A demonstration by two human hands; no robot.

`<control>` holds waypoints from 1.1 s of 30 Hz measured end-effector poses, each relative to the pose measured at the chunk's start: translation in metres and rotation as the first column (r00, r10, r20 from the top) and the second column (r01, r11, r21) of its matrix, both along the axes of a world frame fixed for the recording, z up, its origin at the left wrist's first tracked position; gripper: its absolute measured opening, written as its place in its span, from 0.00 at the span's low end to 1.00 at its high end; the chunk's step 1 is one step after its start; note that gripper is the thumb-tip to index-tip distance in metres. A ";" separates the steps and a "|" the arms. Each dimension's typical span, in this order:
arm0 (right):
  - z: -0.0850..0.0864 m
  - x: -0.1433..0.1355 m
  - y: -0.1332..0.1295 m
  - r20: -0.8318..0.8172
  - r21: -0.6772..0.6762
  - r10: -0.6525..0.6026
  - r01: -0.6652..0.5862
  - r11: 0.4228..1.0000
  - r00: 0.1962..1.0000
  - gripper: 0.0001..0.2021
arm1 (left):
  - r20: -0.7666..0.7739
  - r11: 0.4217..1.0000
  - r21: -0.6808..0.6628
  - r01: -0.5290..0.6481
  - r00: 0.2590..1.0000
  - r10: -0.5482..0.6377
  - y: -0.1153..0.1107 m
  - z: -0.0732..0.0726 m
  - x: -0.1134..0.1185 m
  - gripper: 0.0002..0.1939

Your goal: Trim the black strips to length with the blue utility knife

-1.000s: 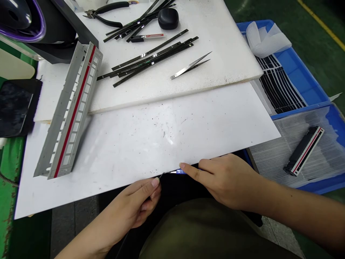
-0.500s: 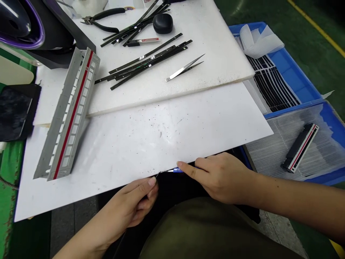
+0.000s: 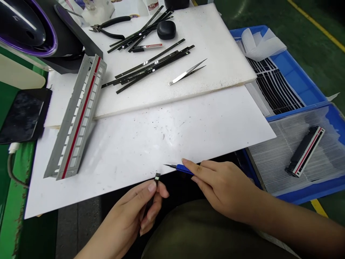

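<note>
Pinching narrow black strip [image 3: 157,175] in left hand [image 3: 137,203], pale mark [image 3: 157,178] near tip, gripping blue-handled knife [image 3: 183,168] in right hand [image 3: 222,185]

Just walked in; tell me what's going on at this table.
A person's left hand pinches a dark strip, its end showing above the fingertips. The right hand holds a blue-handled pointed tool, its tip apart from that strip. More dark strips lie on the white foam board, near the tweezers.
</note>
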State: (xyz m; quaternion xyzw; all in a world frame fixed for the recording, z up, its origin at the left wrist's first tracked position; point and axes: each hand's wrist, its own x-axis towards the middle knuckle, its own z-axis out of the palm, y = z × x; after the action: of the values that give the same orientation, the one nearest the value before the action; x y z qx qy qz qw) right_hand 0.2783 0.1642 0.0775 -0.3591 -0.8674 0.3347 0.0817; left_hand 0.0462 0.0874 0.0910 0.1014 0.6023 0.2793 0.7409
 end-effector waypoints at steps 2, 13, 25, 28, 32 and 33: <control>0.001 -0.001 -0.003 0.002 -0.032 -0.023 0.023 0.999 1.000 0.24 | 0.007 1.000 -0.009 -0.030 1.000 0.030 -0.001 0.003 0.002 0.22; 0.006 -0.007 -0.011 0.170 -0.026 0.060 -0.057 0.998 0.984 0.30 | -0.113 0.998 -0.049 0.028 0.993 -0.033 0.002 -0.008 0.004 0.24; 0.010 -0.010 -0.012 0.202 -0.035 0.094 -0.088 0.995 0.975 0.32 | -0.106 0.999 -0.042 0.011 0.994 -0.016 0.007 -0.006 0.010 0.26; 0.011 -0.011 -0.013 0.218 0.005 0.097 -0.100 0.995 0.971 0.32 | -0.089 0.999 -0.049 0.002 0.996 -0.006 0.007 -0.007 0.010 0.26; 0.012 -0.011 -0.016 0.236 0.064 0.104 -0.123 0.990 0.966 0.32 | -0.098 0.998 -0.059 0.005 0.995 -0.011 0.005 -0.009 0.010 0.27; 0.011 -0.012 -0.016 0.238 0.073 0.105 -0.125 0.989 0.966 0.32 | -0.102 0.998 -0.061 0.006 0.995 -0.013 0.005 -0.009 0.011 0.27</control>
State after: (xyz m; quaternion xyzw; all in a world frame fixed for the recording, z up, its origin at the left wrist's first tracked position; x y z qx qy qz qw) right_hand 0.2668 0.1481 0.0888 -0.3412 -0.9040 0.2564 -0.0248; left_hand 0.0568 0.0924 0.0818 0.0958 0.6472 0.2518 0.7131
